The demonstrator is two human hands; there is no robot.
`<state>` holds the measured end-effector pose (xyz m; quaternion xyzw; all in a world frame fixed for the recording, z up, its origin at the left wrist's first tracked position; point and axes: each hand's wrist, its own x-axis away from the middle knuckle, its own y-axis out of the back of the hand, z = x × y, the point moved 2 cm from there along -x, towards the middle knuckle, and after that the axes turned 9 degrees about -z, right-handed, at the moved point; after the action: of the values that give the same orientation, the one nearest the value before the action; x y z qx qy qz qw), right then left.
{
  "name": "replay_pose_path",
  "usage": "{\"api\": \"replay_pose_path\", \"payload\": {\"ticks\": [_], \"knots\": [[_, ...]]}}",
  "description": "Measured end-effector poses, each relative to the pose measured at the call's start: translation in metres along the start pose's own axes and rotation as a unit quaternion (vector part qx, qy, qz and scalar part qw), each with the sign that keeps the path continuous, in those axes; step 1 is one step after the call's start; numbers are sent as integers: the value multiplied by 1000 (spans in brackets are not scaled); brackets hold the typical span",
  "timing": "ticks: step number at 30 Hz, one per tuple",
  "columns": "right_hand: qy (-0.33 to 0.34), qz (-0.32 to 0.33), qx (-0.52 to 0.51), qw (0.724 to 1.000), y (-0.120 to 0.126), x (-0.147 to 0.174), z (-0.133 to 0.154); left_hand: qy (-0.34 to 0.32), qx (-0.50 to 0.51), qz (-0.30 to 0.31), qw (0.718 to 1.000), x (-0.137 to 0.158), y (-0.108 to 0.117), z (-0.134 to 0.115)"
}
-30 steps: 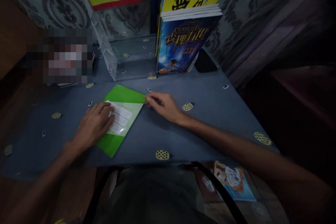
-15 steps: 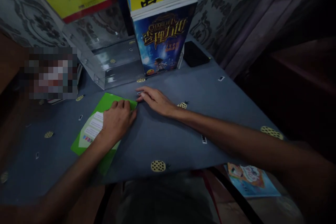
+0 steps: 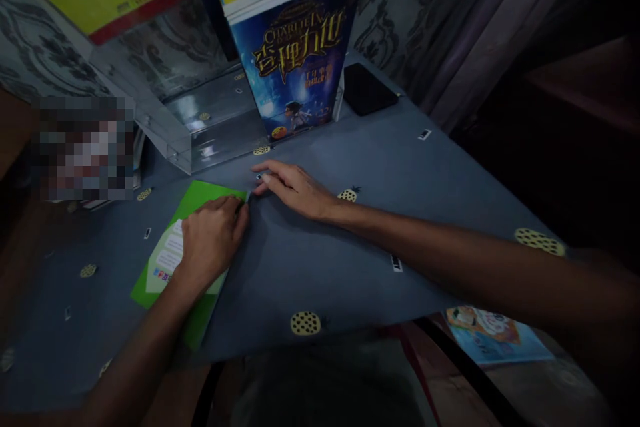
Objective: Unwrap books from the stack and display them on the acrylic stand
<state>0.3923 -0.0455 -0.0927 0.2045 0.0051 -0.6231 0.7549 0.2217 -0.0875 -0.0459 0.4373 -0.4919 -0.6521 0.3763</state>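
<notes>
A thin green book (image 3: 203, 195) with a pale panel of print lies slanted on the dark grey-blue tablecloth. My left hand (image 3: 213, 230) is laid over its upper right part, fingers bent down by the top right corner and the thumb along the right edge. The fingertips are partly hidden, but the hand grips the book there. Just right of that corner, my right hand (image 3: 297, 190) rests on the cloth with its fingers apart and nothing in them.
Behind the hands stands a clear acrylic rack (image 3: 165, 147) holding upright books, with a blue book (image 3: 300, 67) at the front. A black flat object (image 3: 371, 89) lies to the right. Blurred-out items (image 3: 85, 153) sit at left. Another book (image 3: 500, 333) is low, beyond the table edge.
The view has shifted slightly, so the rack and books appear farther left and higher. The fingers of my left hand bend more at the book's corner. My right hand stays almost in place.
</notes>
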Motion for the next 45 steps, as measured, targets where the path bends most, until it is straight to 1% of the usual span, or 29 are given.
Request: {"api": "replay_pose_path", "payload": {"ticks": [12,16,21,26,35,45], "knots": [[-6,-3,-11,1000,0,1,1,16,46,-22,999,0,0,7],[0,2,-20,1000,0,2,2,32,92,-32,995,0,-3,13],[0,15,-2,1000,0,2,2,35,142,-51,988,1,-7,17],[-6,16,9,1000,0,2,3,32,149,-54,987,2,-7,17],[2,13,3,1000,-1,2,0,30,155,-51,986,2,-6,15],[-6,10,0,1000,-1,2,1,8,142,-64,988,3,-10,15]]}}
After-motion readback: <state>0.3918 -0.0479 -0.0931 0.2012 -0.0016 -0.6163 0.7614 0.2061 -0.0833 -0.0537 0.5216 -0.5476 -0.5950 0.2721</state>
